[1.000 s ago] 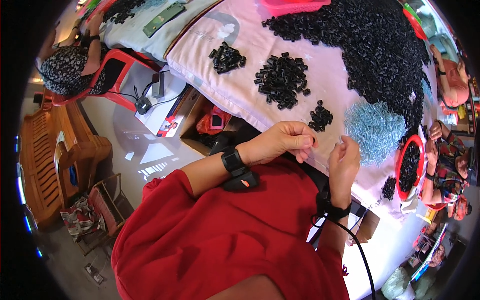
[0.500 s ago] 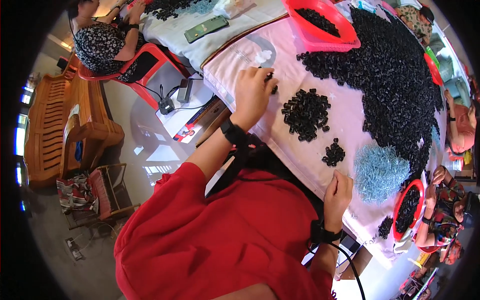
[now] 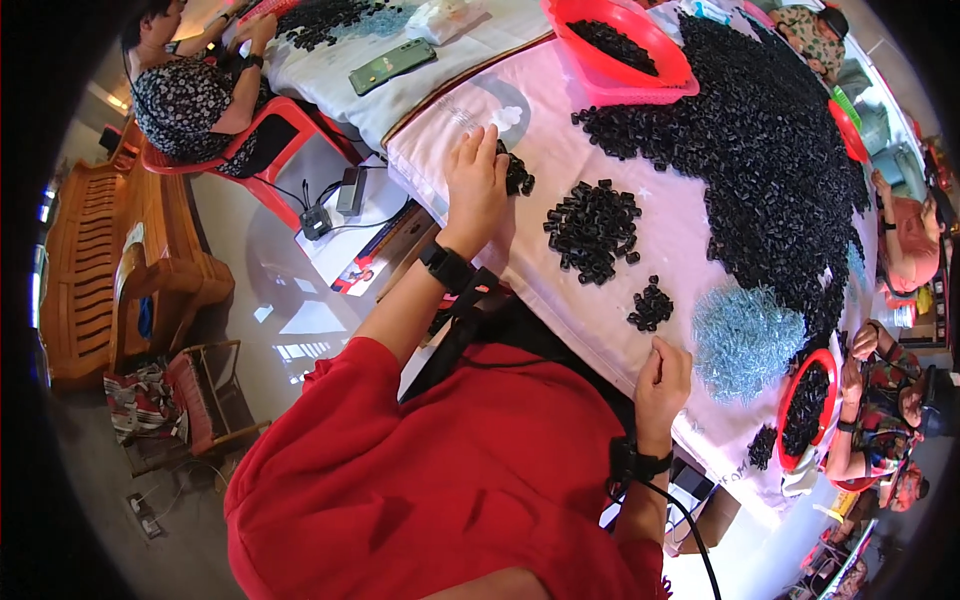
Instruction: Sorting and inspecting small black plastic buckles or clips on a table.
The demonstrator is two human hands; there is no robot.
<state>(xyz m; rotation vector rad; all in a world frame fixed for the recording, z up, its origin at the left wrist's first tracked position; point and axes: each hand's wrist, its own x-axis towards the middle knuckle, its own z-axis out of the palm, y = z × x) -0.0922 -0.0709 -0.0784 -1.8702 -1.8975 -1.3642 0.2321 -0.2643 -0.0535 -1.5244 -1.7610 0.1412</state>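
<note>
My left hand [image 3: 476,188] rests near the left edge of the pink cloth, fingers stretched out and a little apart. Right beside it lies a small cluster of short black tube-shaped pieces [image 3: 519,178], partly hidden by the fingers. A larger pile of black pieces [image 3: 592,230] sits between my hands, with a smaller pile [image 3: 651,305] nearer my right hand. My right hand [image 3: 661,388] is curled at the table's near edge, thumb against the index finger; whatever it holds, if anything, does not show. A heap of light-blue thin pieces [image 3: 748,342] lies just beyond it.
A broad mass of black pieces [image 3: 770,150] covers the table's far right. Red and pink baskets [image 3: 678,88] stand at the back, and a red-rimmed tray [image 3: 833,385] at right. A green phone [image 3: 392,66] lies back left. Other people sit around the table.
My left hand has drawn back to the left off the black pieces, which now show beside it. My right hand stays by the near edge, and the whole view has shifted slightly.
</note>
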